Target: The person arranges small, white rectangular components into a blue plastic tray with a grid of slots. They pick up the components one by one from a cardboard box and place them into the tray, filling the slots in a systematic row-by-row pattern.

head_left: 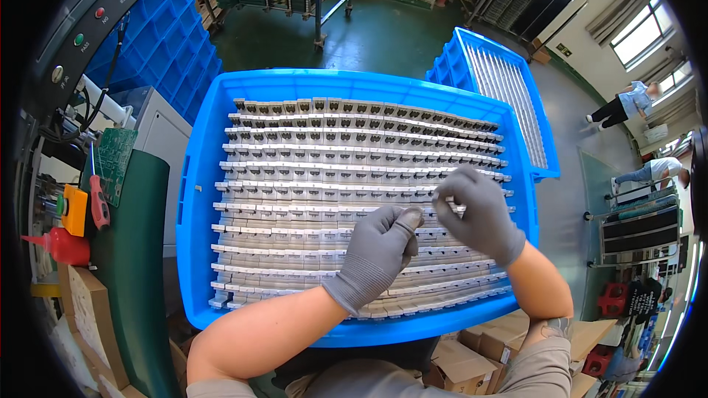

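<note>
A large blue plastic crate stands in front of me, filled with tight rows of small white rectangular parts. Dark pieces show on top of the parts in the farther rows; the nearer rows look plain. Over the right middle of these rows, my left hand in a grey knit glove is closed, thumb pressed against the curled fingers. Just right of it and slightly farther away, my right hand, gloved alike, has its fingers curled into a pinch. The fingertips face each other across a small gap. Whatever they hold is too small or hidden.
Left, a green-topped bench carries a red-handled screwdriver, a green circuit board and a red bottle. Blue crates are stacked behind. Another filled crate stands far right. Cardboard boxes lie near me; people are in the distance.
</note>
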Tool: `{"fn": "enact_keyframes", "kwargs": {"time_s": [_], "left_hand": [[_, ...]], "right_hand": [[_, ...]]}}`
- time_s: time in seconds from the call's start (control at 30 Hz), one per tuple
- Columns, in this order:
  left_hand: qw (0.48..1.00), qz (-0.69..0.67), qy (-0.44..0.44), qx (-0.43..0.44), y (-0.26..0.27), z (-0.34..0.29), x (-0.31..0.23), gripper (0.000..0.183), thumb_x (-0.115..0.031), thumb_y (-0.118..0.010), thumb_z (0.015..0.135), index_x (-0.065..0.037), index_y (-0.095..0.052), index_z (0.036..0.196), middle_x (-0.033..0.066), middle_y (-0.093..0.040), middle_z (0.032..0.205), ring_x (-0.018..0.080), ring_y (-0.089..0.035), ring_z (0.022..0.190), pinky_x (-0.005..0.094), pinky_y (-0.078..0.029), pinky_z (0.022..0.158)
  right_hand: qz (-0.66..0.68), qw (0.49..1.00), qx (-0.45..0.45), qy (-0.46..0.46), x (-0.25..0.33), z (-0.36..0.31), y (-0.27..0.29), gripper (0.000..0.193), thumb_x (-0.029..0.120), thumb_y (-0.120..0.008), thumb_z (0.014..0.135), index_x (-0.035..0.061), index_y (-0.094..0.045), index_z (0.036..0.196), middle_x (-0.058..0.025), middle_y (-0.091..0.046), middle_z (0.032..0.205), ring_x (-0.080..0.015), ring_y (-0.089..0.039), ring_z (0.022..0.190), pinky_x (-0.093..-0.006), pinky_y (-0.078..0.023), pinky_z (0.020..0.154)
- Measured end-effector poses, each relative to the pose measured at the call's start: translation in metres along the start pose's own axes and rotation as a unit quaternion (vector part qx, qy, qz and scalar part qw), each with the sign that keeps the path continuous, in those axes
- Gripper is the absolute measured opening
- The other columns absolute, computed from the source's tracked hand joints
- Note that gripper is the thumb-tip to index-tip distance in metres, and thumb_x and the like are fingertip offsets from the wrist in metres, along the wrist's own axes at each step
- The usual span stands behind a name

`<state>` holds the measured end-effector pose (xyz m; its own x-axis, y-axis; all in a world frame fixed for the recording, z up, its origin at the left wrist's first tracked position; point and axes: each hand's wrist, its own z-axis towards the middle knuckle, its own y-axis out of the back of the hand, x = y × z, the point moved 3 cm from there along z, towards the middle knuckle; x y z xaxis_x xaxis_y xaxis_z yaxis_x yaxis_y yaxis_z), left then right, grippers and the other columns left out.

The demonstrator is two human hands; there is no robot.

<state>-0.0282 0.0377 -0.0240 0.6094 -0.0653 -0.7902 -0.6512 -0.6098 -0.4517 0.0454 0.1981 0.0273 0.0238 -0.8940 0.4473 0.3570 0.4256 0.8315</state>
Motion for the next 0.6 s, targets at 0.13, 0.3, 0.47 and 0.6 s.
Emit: {"fn": "enact_keyframes", "kwargs": {"time_s": [0.13,0.3,0.47,0.6], "left_hand": [[1.0,0.023,0.009,0.013,-0.002,0.0,0.004,0.03,-0.029,-0.059,0.104,0.0,-0.064,0.101,0.001,-0.055,0.064,0.0059,-0.044,0.051,0.0223,-0.036,0.046],[0.998,0.047,0.005,0.038,-0.005,-0.001,0.003,0.028,-0.027,-0.059,0.103,0.0,-0.064,0.101,0.0008,-0.055,0.063,0.0052,-0.044,0.051,0.0219,-0.037,0.047],[0.997,0.05,-0.004,0.054,-0.006,-0.002,0.005,0.029,-0.027,-0.058,0.103,0.0,-0.065,0.101,0.0005,-0.056,0.063,0.0049,-0.045,0.053,0.0217,-0.037,0.048],[0.997,0.058,-0.005,0.057,-0.005,-0.003,0.006,0.029,-0.028,-0.057,0.104,0.0,-0.065,0.102,0.0003,-0.056,0.063,0.0047,-0.046,0.054,0.0222,-0.038,0.049]], "right_hand": [[-0.101,0.993,0.054,-0.03,-0.048,0.023,0.003,0.007,0.011,-0.069,0.086,0.0071,-0.063,0.087,-0.0107,-0.064,0.088,-0.0325,-0.065,0.076,-0.0429,-0.053,0.067],[-0.087,0.989,0.119,0.015,-0.052,0.053,-0.011,0.009,0.011,-0.069,0.084,0.0059,-0.063,0.088,-0.0113,-0.063,0.088,-0.033,-0.065,0.079,-0.0423,-0.053,0.072],[-0.115,0.976,0.179,0.038,-0.046,0.08,-0.029,0.007,0.011,-0.068,0.082,0.0055,-0.065,0.084,-0.0116,-0.066,0.087,-0.0321,-0.066,0.081,-0.0426,-0.054,0.074],[-0.187,0.959,0.212,0.0,-0.047,0.104,-0.029,0.007,0.012,-0.067,0.08,0.0048,-0.066,0.08,-0.0121,-0.067,0.085,-0.0325,-0.066,0.082,-0.0431,-0.054,0.074]]}}
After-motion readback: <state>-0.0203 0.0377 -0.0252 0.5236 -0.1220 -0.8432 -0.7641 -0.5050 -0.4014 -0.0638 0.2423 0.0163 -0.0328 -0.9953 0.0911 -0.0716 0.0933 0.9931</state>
